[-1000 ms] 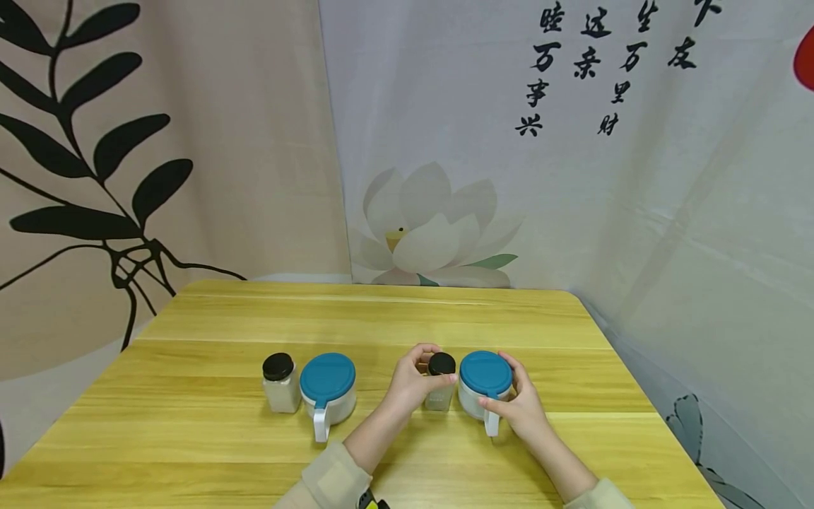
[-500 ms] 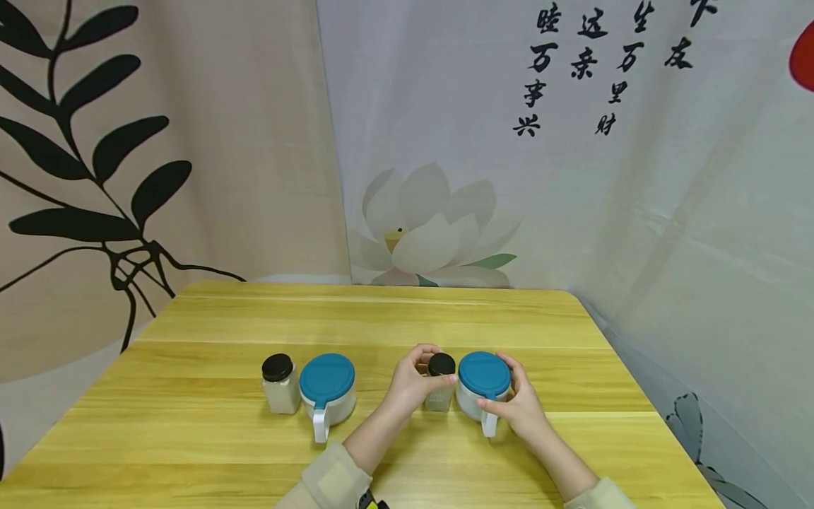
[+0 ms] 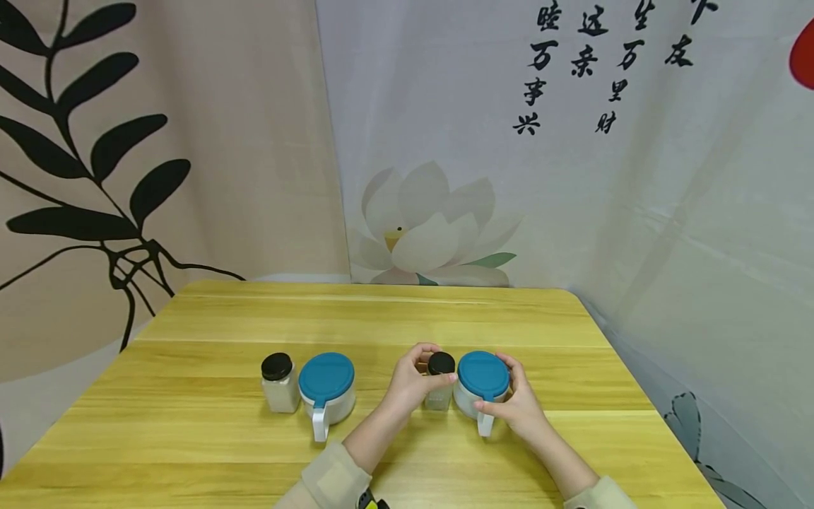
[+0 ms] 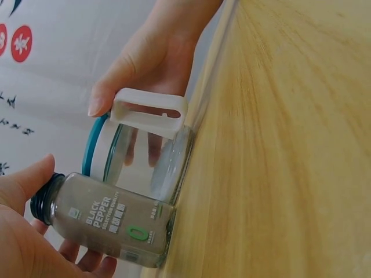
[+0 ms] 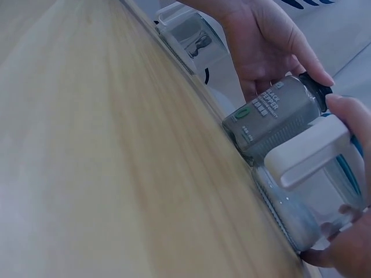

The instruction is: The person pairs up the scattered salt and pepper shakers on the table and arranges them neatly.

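Observation:
My left hand [image 3: 407,382] holds a black pepper bottle [image 4: 110,217] with a black cap, thumb on the near side and fingers behind. Just right of it stands a clear glass seasoning jar [image 3: 482,378] with a blue lid and white handle. My right hand [image 3: 523,406] grips this jar, its thumb at the lid's rim by the handle and its fingers around the far right side. Both containers stand upright on the wooden table [image 3: 381,318]. In the left wrist view, the jar's glass is right beside the bottle, and its contents look pale.
To the left stand a second black-capped bottle [image 3: 280,392] with pale contents and a second blue-lidded jar [image 3: 327,382], side by side, its handle toward me. Behind the table hangs a cloth backdrop [image 3: 254,141] with leaves, a lotus and writing.
The right hand has slid its blue-lidded jar slightly left, closer to the pepper bottle, and the handle has shifted with it. The left hand and the bottle have stayed in place.

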{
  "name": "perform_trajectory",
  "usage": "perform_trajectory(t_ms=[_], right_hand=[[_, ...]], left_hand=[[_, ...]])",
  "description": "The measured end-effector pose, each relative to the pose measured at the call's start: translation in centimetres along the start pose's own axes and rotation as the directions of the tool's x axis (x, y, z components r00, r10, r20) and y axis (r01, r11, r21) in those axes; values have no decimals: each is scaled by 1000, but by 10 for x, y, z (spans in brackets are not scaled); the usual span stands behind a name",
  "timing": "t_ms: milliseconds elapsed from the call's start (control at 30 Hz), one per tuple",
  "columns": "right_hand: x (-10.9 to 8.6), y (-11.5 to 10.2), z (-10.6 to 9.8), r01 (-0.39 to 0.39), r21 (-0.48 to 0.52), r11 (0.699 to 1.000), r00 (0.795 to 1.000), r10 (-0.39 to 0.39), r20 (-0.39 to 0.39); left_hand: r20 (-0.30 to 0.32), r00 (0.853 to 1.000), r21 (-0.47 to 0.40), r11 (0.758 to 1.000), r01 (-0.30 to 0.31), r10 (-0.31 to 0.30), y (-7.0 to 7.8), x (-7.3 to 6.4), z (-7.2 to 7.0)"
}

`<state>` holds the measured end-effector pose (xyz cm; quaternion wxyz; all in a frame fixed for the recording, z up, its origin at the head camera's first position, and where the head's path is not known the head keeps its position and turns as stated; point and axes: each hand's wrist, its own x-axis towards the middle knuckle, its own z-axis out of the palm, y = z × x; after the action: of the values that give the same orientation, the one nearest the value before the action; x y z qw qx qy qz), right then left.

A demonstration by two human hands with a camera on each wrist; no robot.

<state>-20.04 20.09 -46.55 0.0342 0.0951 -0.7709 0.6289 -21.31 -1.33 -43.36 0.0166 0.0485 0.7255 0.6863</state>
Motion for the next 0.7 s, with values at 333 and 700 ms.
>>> perform_trajectory(t_ms=[333, 700], right_hand=[[0, -2, 0, -7, 4, 1000, 1000, 7, 24], [0, -2, -1, 12, 2, 1000, 999, -13, 34]], left_hand=[[-6, 1000, -2, 1000, 2, -2, 1, 0, 1], [-5, 1000, 0, 1000, 0, 0, 0, -1, 1]])
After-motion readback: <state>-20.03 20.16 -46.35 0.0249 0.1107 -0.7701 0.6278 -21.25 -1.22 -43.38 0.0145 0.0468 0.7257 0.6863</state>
